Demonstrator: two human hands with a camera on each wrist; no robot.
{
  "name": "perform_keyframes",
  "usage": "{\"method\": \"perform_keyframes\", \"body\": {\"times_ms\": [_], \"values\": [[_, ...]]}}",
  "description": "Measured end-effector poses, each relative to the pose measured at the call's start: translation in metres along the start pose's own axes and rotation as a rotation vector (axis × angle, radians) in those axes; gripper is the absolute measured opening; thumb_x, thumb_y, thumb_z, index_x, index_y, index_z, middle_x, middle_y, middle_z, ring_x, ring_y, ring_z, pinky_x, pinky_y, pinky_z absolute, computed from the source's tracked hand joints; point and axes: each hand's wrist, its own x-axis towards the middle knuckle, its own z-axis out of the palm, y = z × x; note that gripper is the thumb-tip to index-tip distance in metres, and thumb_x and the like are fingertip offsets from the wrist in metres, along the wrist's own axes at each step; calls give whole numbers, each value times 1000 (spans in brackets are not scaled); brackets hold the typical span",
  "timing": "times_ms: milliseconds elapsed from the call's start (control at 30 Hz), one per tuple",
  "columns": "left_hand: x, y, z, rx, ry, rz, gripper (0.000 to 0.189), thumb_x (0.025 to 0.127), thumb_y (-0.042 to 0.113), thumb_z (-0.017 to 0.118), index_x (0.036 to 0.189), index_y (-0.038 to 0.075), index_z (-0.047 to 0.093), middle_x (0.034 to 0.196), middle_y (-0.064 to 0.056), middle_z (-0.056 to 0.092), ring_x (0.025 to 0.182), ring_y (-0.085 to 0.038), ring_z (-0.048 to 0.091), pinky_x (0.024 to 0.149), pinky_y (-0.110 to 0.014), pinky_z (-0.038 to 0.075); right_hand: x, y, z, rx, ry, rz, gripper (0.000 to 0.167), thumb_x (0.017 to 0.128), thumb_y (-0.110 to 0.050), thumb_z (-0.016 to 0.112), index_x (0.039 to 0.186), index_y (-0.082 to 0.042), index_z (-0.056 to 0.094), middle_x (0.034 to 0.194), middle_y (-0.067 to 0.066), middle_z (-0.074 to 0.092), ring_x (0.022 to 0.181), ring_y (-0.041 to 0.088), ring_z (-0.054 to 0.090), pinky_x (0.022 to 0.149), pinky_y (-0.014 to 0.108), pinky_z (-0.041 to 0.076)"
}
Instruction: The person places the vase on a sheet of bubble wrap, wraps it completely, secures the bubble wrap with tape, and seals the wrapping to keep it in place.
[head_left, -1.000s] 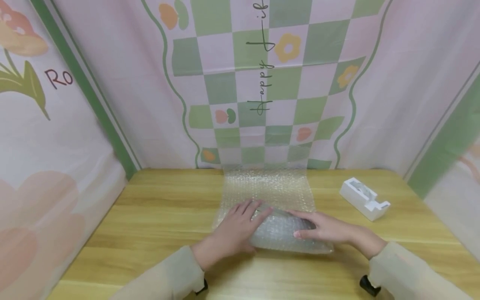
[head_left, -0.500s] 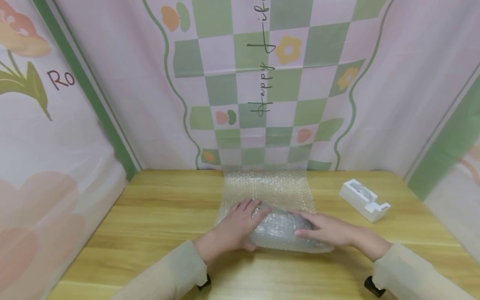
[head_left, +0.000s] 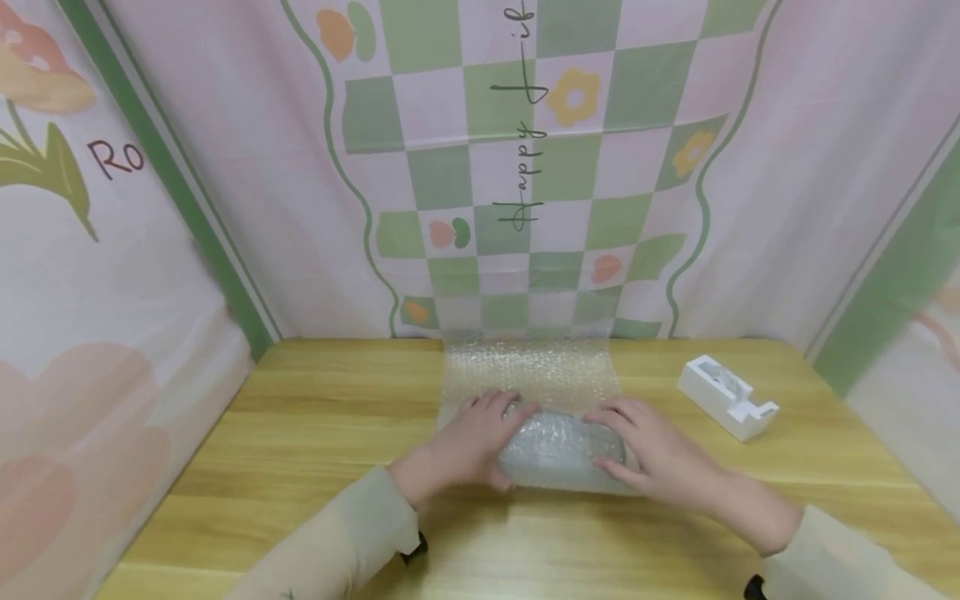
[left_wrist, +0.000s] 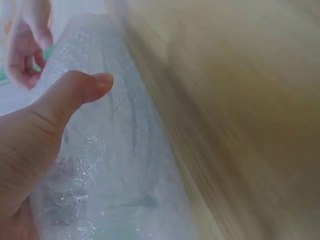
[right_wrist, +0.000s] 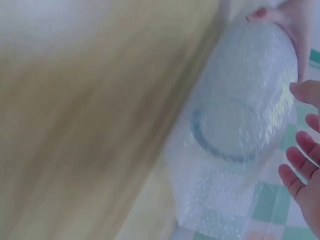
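A bubble-wrapped bundle lies across the near end of a flat bubble wrap sheet. Through the layers, the right wrist view shows a round rim, like that of a clear jar or glass; its exact kind is hidden. My left hand grips the bundle's left end, thumb on the near side and fingers over the top. At the other end is my right hand, thumb and fingers spread around the loose wrap side. In the right wrist view its fingers are relaxed, beside the bundle.
A white tape dispenser stands at the right on the wooden table. Behind the table hangs a checkered cloth, and the bubble wrap's far end reaches up to it. A patterned cloth borders the left side.
My right hand has shifted from lying along the bundle's right end to spreading around it, and the loose wrap edge there is now less visible. My left hand stays nearly in place.
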Motion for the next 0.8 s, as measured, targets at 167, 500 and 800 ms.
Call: {"method": "perform_keyframes", "body": {"times_ms": [167, 500, 800], "values": [[1, -1, -4, -33, -21, -12, 115, 65, 52, 94, 156, 13, 35, 151, -17, 45, 137, -34, 45, 108, -54, 45, -6, -9, 13, -30, 12, -60, 78, 80, -30, 84, 142, 0, 50, 137, 16, 56, 122, 37, 57, 98, 59, 51], [8, -10, -3, -120, -28, -14, 118, 61, 48, 96, 156, 11, 37, 152, -14, 47, 140, -31, 44, 112, -56, 40, -4, -12, 32, -51, -28, -28, 115, 71, -44, 90, 154, 7, 30, 152, 27, 40, 134, 47, 45, 107, 66, 39], [11, -14, -3, -164, -57, -26, 116, 62, 47, 97, 156, 14, 38, 151, -10, 48, 139, -28, 44, 111, -54, 41, 5, 1, 39, -105, -5, -51, 124, 56, -40, 97, 152, 7, 33, 141, 29, 52, 124, 46, 55, 102, 63, 47]]}}
